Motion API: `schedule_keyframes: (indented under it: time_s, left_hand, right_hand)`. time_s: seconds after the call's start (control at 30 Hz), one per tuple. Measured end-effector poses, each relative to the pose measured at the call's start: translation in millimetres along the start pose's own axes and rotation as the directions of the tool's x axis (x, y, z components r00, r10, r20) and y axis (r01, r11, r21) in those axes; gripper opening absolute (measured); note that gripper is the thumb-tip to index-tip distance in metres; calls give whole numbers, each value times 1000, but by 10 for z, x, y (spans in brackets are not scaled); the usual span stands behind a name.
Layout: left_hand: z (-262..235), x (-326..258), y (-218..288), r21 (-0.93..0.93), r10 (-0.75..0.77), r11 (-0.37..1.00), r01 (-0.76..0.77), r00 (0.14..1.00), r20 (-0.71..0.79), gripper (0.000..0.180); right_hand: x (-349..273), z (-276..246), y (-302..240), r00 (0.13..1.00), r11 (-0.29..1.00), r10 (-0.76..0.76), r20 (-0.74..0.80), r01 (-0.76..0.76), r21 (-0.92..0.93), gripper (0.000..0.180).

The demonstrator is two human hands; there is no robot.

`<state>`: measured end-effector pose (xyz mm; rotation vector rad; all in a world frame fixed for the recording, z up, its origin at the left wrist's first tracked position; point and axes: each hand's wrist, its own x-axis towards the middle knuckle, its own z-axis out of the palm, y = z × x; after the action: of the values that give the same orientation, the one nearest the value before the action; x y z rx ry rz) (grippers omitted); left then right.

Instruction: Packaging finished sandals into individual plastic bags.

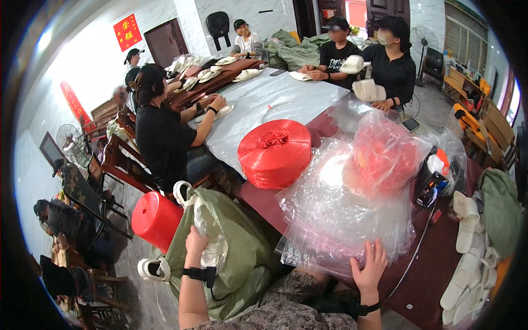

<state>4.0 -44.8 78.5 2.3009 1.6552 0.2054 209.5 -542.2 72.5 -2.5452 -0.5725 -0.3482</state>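
The person sits at the end of a long dark red table (418, 286). The left hand (196, 242) reaches down into a big green sack (242, 258) beside the table. The sack is full of white slippers (212, 250). The fingers go down among them, so I cannot tell if they hold one or not.

The right hand (369, 266) lies flat on the near edge of a pile of clear plastic bags (330, 220) on the table. Its fingers are spread out and loose, not gripping anything.

It looks like packing work, and it seems far from done. The sack looks very full. More white slippers (467, 275) lie loose in a heap at the right side of the table, none of them in a bag yet. The pile of bags is thick and puffy, so I think most bags are unused.

Behind the bags stands a big roll of red string (275, 153). Another red roll sits inside a plastic wrap (385, 157). A red stool (156, 219) stands on the floor by the sack. A phone (433, 188) leans near the bags.

Other people (165, 132) sit farther up the table with white slippers too
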Motion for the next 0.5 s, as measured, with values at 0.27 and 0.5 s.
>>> schedule_keyframes:
  time_s: [0.27, 0.5]
  left_hand:
    - [1904, 279, -836, -540, 463, 820, -187, 772, 436, 47]
    - [1037, 17, -411, -547, 297, 797, 258, 621, 725, 79]
  right_hand:
    - [-55, 65, -5, 1000, 1000, -27, -14, 27, -2, 69]
    - [-46, 26, 107, 999, 1000, -4, -34, 3, -15, 69]
